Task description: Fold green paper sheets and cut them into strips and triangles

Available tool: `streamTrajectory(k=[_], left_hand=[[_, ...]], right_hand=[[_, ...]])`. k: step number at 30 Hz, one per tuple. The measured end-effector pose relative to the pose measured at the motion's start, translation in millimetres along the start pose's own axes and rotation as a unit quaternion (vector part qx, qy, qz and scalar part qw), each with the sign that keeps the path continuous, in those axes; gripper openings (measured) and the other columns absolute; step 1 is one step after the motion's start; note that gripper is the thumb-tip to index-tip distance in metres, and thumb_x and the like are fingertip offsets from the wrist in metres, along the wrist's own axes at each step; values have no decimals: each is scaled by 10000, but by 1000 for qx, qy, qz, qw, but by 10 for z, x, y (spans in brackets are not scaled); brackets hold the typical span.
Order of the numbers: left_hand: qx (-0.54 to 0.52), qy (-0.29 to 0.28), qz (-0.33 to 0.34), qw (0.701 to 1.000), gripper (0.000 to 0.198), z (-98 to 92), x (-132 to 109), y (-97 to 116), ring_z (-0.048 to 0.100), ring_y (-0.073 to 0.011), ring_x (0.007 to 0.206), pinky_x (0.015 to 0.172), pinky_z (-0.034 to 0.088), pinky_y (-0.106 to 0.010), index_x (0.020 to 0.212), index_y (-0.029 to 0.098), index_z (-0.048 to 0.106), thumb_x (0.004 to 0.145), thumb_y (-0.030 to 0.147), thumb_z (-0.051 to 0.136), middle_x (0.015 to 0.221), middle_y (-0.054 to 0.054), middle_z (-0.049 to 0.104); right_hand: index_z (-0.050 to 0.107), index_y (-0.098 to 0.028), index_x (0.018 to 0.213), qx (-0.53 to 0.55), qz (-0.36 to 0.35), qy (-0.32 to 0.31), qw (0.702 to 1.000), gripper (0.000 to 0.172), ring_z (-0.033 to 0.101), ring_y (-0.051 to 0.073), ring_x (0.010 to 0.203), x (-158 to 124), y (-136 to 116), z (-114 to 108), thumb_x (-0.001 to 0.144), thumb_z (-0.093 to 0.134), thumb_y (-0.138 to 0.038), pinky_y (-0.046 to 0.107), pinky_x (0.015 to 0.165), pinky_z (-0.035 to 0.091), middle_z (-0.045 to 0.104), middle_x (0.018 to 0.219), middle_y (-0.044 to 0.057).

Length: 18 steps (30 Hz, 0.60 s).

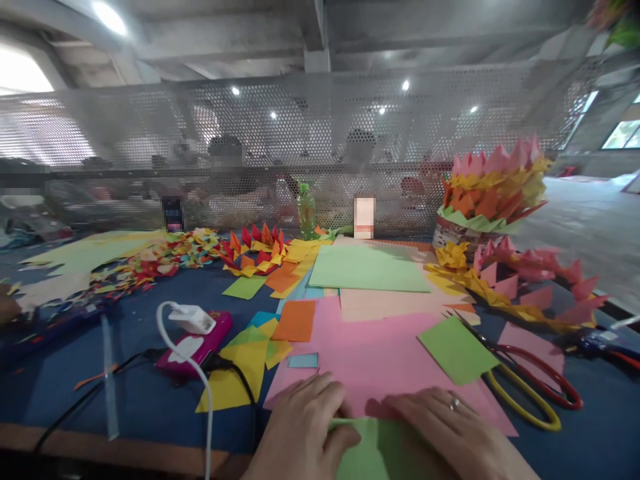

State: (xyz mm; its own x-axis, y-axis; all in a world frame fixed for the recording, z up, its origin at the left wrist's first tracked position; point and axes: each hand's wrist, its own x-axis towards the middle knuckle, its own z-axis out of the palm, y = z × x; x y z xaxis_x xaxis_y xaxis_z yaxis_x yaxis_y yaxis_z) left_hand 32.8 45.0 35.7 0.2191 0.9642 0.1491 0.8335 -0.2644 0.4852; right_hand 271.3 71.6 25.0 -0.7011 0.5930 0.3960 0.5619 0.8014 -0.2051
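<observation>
Blue tabletop, backed by a perforated metal screen, was littered with coloured paper, and at its near edge the left hand and right hand both lay flat with fingers spread, pressing a green sheet between and under them, apparently along a fold, though blur hid the crease. Just beyond both hands lay a pink sheet, with a small green square ahead of the right hand, scissors off to its right, and a pink device beyond the left hand.
</observation>
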Motion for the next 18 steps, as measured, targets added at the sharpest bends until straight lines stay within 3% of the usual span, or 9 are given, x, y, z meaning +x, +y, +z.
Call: streamTrajectory(k=[2, 5, 10, 14, 18], left_hand=[[-38, 23, -6, 999, 181, -41, 43, 17, 583, -136, 727, 641, 400, -231, 718, 217, 534, 737, 110, 680, 746, 51, 613], [-63, 58, -4, 996, 154, -105, 119, 63, 586, -132, 726, 662, 401, -232, 719, 217, 553, 758, 128, 672, 731, 52, 618], [-32, 77, -12, 996, 114, -169, 250, 160, 589, -143, 744, 673, 394, -240, 719, 217, 592, 762, 136, 660, 734, 50, 636], [-51, 41, -13, 998, 61, -242, 328, 170, 613, -169, 811, 707, 398, -240, 767, 230, 662, 762, 169, 654, 812, 34, 687], [-185, -40, -36, 981, 155, -364, 380, 103, 621, -168, 778, 669, 404, -211, 793, 198, 702, 822, 311, 600, 787, 10, 699]], right_hand=[[597, -225, 1156, 49, 44, -34, 997, 277, 670, 175, 859, 109, 30, -40, 880, 575, -211, 259, 728, 537, 716, 980, 40], [621, -220, 877, 114, 104, -69, 986, 56, 628, 146, 742, 264, 56, -125, 876, 570, -197, 231, 634, 476, 671, 802, -9], [603, -213, 778, 163, 187, -80, 965, 101, 591, 137, 735, 437, 119, -280, 865, 564, -177, 234, 646, 419, 643, 757, -31], [609, -220, 790, 162, 171, -64, 970, 91, 582, 141, 745, 487, 182, -324, 861, 569, -181, 245, 660, 407, 648, 768, -37], [636, -224, 812, 149, 163, -52, 974, 92, 592, 158, 765, 505, 197, -347, 869, 569, -197, 265, 678, 422, 657, 790, -19]])
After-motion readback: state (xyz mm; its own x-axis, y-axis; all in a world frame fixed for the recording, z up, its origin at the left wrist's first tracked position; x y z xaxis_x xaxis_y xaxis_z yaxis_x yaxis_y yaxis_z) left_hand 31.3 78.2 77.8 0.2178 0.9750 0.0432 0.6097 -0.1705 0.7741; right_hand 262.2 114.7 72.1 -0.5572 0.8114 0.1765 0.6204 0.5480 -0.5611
